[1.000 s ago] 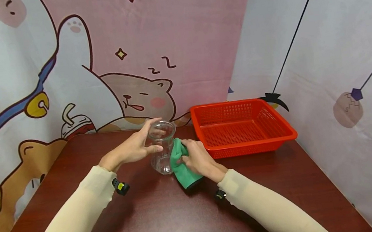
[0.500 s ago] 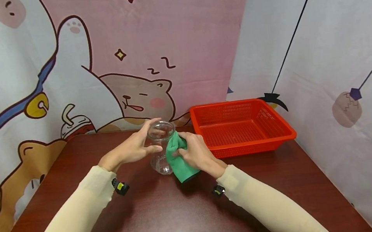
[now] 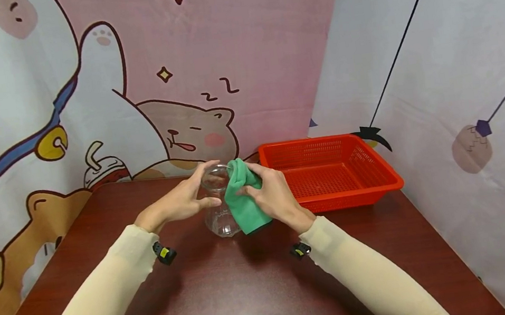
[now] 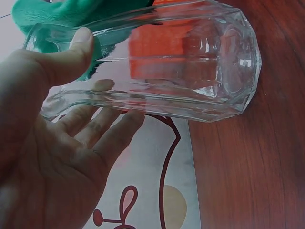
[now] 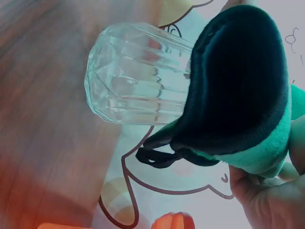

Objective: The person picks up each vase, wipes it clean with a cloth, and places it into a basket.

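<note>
A clear glass vase (image 3: pixel 221 221) with a flared rim and faceted sides stands upright on the table. My left hand (image 3: pixel 177 203) holds it round the neck, the thumb on the near side and the fingers behind, as the left wrist view shows. A green cloth (image 3: pixel 245 203) with a black hem is gripped in my right hand (image 3: pixel 277 192). Its folded top lies against the right side of the vase's rim. In the right wrist view the black-edged end of the cloth gapes toward the camera, with a small black loop (image 5: pixel 159 156) beside it. The cloth hides part of the vase.
Just right of my right hand, a red perforated plastic basket (image 3: pixel 335 202) stands on the dark reddish-brown table (image 3: pixel 213 295). A printed cartoon curtain (image 3: pixel 268 59) hangs right behind the table's back edge and along the right side.
My right hand and the green cloth have moved up the right side of the vase, from its middle to its rim. The left hand and the vase have stayed in place.
</note>
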Tool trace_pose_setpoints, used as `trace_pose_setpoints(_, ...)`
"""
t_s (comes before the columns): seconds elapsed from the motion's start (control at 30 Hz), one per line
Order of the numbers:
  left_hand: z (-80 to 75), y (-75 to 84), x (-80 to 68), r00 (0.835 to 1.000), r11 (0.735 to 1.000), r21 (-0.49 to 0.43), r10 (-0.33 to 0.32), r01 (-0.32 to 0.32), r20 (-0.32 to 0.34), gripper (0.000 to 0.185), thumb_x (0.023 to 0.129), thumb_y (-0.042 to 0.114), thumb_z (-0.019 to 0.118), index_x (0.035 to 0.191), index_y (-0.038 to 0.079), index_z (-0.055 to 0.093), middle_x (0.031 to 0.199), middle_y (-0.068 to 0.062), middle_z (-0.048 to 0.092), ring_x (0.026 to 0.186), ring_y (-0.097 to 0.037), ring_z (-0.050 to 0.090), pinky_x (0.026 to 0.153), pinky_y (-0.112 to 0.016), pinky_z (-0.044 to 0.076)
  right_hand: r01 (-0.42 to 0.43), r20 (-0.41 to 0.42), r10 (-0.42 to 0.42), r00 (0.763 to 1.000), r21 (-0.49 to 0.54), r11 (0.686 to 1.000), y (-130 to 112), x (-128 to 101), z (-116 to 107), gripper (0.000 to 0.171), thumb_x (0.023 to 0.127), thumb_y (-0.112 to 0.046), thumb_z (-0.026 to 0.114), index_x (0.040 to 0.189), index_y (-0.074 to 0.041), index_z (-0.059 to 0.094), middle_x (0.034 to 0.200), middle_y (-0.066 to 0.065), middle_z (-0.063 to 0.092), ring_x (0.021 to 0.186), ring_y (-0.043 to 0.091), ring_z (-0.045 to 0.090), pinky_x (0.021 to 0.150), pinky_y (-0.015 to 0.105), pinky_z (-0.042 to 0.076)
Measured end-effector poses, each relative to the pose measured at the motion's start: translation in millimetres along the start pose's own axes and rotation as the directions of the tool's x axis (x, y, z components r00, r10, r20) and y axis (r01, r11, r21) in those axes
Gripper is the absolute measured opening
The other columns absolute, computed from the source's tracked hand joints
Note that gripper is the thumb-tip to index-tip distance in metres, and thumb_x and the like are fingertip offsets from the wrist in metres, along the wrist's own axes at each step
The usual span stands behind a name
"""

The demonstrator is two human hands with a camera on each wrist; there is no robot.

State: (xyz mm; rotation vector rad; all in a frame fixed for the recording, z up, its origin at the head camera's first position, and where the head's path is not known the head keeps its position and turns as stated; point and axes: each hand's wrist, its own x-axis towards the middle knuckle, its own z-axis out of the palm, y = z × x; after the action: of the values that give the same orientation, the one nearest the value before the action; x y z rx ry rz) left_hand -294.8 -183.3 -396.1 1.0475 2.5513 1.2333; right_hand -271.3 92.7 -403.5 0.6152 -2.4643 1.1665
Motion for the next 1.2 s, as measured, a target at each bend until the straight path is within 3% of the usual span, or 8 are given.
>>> trace_pose_setpoints(0.13,0.5,-0.5,-0.2,1.000,1.000,-0.008,0.001,-0.001,-0.001,0.093,0.111,0.006,0.078,0.182,0.014,0.020,0.172,-0.025,0.056,0.162,-0.046,0.057,0.128,-0.068,0.053,0.006,0.003,-0.006,1.000,0.001,1.000,-1.1,-0.2,-1.8,0.063,0.095,-0.017,0.099,0.154,-0.007,0.076,0.141,0.013,0.085,0.119,0.034,0.083,0.110,0.052,0.068)
trace_pose_setpoints(0.43,1.1,-4.2,1.0,1.000,0.999,0.049,-0.020,0.021,-0.023,0.095,0.111,0.015,0.081,0.184,0.022,0.019,0.168,-0.019,0.060,0.162,-0.042,0.057,0.134,-0.071,0.043,0.042,-0.001,-0.042,0.999,-0.002,0.999,-1.8,-0.2,-1.2,0.056,0.095,-0.014,0.098,0.147,-0.005,0.079,0.133,0.013,0.086,0.115,0.032,0.082,0.104,0.051,0.068)
trace_pose_setpoints(1.0,-0.1,-3.0,0.1,0.999,0.998,0.048,-0.039,0.040,-0.007,0.095,0.113,0.021,0.080,0.184,0.024,0.017,0.167,-0.017,0.061,0.160,-0.041,0.058,0.133,-0.072,0.044,0.055,0.011,-0.055,0.998,-0.021,0.998,-2.4,0.6,-0.8,0.055,0.095,-0.013,0.098,0.146,-0.003,0.080,0.129,0.015,0.086,0.114,0.033,0.083,0.104,0.051,0.069)
trace_pose_setpoints(1.2,-0.3,-2.0,-0.3,1.000,0.999,0.044,-0.019,0.020,-0.008,0.095,0.113,0.019,0.080,0.184,0.021,0.018,0.167,-0.018,0.061,0.160,-0.042,0.059,0.133,-0.072,0.044,0.059,0.009,-0.058,0.998,-0.026,0.998,-2.9,0.3,-1.0,0.054,0.095,-0.012,0.098,0.146,-0.003,0.080,0.128,0.015,0.086,0.113,0.033,0.083,0.103,0.051,0.069)
